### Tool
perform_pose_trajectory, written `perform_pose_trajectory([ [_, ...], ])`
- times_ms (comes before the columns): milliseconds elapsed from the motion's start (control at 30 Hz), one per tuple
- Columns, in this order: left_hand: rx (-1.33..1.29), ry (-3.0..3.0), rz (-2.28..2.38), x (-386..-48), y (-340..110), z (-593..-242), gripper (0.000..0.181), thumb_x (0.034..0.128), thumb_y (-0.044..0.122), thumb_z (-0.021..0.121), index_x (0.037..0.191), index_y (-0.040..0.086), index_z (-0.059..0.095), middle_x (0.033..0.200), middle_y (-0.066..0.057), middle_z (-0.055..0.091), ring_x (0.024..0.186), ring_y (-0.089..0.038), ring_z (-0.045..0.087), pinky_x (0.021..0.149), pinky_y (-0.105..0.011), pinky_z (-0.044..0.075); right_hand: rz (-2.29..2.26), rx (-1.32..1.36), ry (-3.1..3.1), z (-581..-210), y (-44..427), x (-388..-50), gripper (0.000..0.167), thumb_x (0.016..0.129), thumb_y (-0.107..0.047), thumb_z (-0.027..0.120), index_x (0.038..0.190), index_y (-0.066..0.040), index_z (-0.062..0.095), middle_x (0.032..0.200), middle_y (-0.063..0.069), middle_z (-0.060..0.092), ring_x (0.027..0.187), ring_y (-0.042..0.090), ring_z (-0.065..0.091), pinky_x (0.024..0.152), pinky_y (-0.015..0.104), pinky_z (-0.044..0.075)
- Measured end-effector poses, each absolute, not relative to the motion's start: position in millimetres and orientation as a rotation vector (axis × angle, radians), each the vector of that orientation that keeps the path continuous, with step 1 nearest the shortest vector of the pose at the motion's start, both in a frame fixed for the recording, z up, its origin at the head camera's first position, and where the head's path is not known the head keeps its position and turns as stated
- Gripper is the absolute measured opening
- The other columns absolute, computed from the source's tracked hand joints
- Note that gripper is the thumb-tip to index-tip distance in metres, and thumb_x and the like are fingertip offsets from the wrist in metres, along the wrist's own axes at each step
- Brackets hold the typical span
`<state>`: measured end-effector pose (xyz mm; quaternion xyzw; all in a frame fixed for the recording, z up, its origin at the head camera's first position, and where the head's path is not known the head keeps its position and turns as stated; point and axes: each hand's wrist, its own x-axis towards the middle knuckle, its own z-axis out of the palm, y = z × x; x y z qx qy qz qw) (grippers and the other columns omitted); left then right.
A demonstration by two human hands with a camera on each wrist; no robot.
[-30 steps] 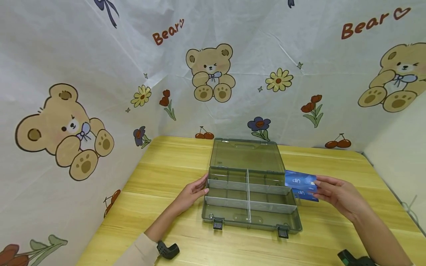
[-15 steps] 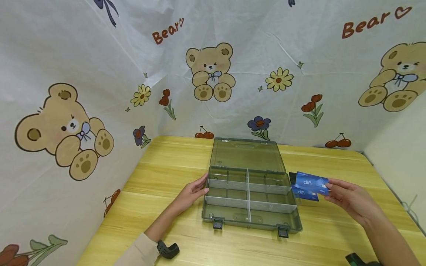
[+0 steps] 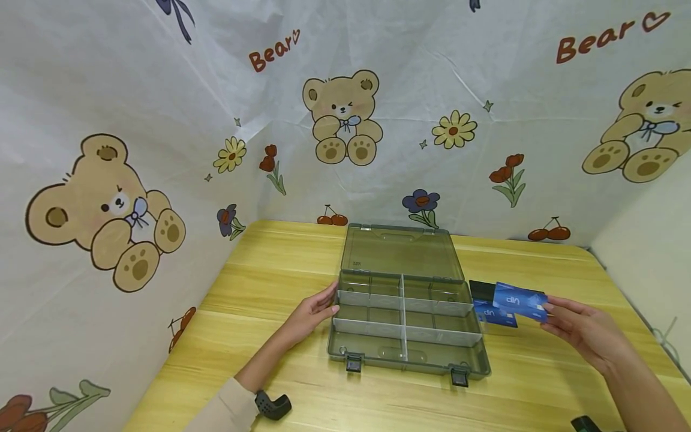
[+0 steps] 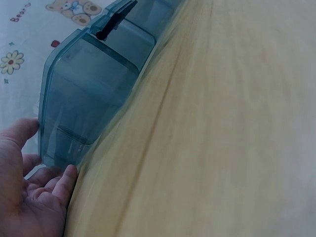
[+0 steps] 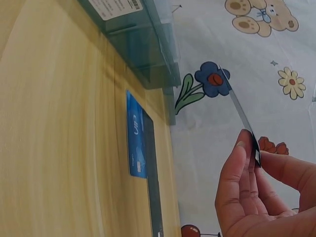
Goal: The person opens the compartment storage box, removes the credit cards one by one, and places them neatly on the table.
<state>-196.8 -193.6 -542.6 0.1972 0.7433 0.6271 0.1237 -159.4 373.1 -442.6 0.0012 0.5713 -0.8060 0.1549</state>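
A translucent green plastic organizer box (image 3: 367, 329) lies on the table with its lid (image 3: 402, 255) folded back toward the wall. Along the box's left side, my left hand (image 3: 313, 309) rests with thumb and fingertips touching the outer wall; the left wrist view shows this hand (image 4: 39, 192) beside the box end (image 4: 89, 89). Right of the box, my right hand (image 3: 583, 330) pinches one end of a blue VIP card (image 3: 518, 301) above the table. Seen edge-on in the right wrist view is the held card (image 5: 242, 113). Beneath it lie another blue VIP card (image 3: 493, 313) and a flat black item (image 3: 482, 290).
Thin clear dividers (image 3: 367, 327) split the box into several compartments. Two dark latches (image 3: 459, 377) hang at its front edge. A white cloth (image 3: 399, 180) printed with bears hangs behind the wooden table (image 3: 281, 258). A white label (image 5: 116, 7) is on the box's side.
My right hand has moved right and slightly toward me with the blue card, away from the box's side. The black item now shows more beneath it. My left hand and the box stay put.
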Motion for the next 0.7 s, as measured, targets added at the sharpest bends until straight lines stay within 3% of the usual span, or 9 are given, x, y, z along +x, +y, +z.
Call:
perform_pose_trajectory([
  [700, 0.567, 2.159, 1.832, -197.8, -192.9, -542.6, 0.068, 0.1041, 0.033, 0.060, 0.162, 0.022, 0.026, 0.166, 0.003, 0.021, 0.150, -0.018, 0.027, 0.116, -0.028, 0.034, -2.317, 0.105, 1.669, -456.1, 395.5, -163.3, 0.036, 0.105, 0.003, 0.048, 0.102, -0.012, 0.081, 0.100, 0.004, 0.072, 0.086, 0.021, 0.074, 0.078, 0.033, 0.063],
])
